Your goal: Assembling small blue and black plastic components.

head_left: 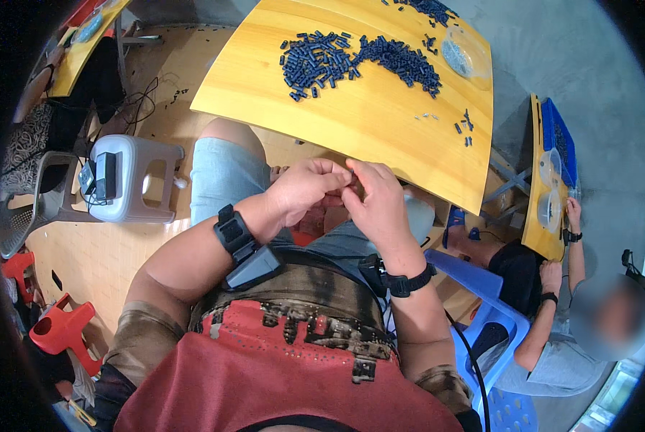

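My left hand [309, 190] and my right hand [377, 200] meet over my lap, just in front of the near edge of the yellow table [243, 79]. Both are closed, thumbs and fingers pinched together at the same spot. Whatever sits between the fingertips is too small and covered to name. Beyond them on the tabletop lie a pile of short black tubular parts [314, 66] and a second black pile [407, 66] joining it on the right. A few small silvery pieces [427, 116] and several loose black parts [468, 129] lie at the right.
A clear round dish [473, 59] of small shiny pieces stands at the table's right. Left of me is a grey stool [139, 176] carrying black devices. At right, a person [553, 353] sits by another yellow table [535, 230], near a blue chair [473, 288]. A cable [475, 360] runs beside me.
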The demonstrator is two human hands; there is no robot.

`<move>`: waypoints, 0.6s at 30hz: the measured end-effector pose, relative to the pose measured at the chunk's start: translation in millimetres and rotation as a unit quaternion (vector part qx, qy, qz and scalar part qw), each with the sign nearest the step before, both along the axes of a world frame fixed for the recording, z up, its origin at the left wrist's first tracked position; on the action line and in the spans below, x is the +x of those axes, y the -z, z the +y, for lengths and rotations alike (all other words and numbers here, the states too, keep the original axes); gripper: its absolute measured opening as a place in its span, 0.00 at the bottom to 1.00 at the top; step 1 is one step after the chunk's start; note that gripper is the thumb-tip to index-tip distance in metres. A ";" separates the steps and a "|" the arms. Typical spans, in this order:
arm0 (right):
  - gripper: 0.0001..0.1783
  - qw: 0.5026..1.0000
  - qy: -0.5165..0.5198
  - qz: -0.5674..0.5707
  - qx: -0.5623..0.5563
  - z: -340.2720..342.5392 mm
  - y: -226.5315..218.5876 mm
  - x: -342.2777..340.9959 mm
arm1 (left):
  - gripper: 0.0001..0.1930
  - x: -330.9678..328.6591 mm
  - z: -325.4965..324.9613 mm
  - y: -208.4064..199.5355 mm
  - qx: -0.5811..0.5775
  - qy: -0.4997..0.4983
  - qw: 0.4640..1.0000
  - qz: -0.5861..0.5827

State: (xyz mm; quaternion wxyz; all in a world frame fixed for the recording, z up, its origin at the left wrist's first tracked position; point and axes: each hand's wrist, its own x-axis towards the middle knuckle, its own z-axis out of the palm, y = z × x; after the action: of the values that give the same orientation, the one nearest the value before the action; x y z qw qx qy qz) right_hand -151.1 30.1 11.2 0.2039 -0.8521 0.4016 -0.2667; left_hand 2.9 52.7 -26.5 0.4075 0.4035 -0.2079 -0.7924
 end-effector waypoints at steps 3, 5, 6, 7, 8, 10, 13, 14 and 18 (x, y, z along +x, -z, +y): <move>0.17 0.999 0.046 0.021 0.010 -0.9 -2.1 -0.6 | 0.08 -4.1 -5.2 4.6 0.034 -0.006 0.999 0.026; 0.17 0.995 0.084 0.029 -0.042 -5.2 3.5 -6.9 | 0.08 -7.5 -10.2 1.5 0.062 -0.015 0.997 -0.039; 0.17 0.995 0.083 0.029 -0.042 -5.8 7.4 -9.9 | 0.08 -10.6 -10.0 1.5 0.062 -0.016 0.997 -0.039; 0.16 0.996 0.072 0.031 -0.046 -7.2 11.7 -12.1 | 0.07 -13.3 -10.7 2.1 0.059 -0.026 0.997 -0.040; 0.16 0.996 0.061 0.033 -0.051 -7.9 15.0 -13.7 | 0.07 -15.7 -11.2 2.9 0.056 -0.036 0.997 -0.041; 0.16 0.996 0.065 0.031 -0.050 -6.4 20.0 -14.1 | 0.07 -19.1 -11.7 4.6 0.078 -0.031 0.995 -0.046; 0.15 0.996 0.071 0.021 -0.040 -6.5 23.7 -13.3 | 0.07 -27.5 -11.7 15.6 0.086 -0.051 0.994 -0.039; 0.15 0.997 0.074 0.013 -0.032 -6.6 24.7 -13.0 | 0.07 -30.3 -11.3 19.0 0.072 -0.076 0.994 -0.027; 0.14 0.996 0.091 0.019 -0.003 -8.2 27.9 -11.4 | 0.07 -34.5 -13.5 14.6 0.100 -0.083 0.991 -0.028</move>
State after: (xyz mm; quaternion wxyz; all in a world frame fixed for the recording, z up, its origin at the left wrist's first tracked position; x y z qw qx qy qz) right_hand -162.6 21.9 -16.7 0.1680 -0.8176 0.4806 -0.2689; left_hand -31.5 39.2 -41.1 0.4235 0.4804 -0.1049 -0.7608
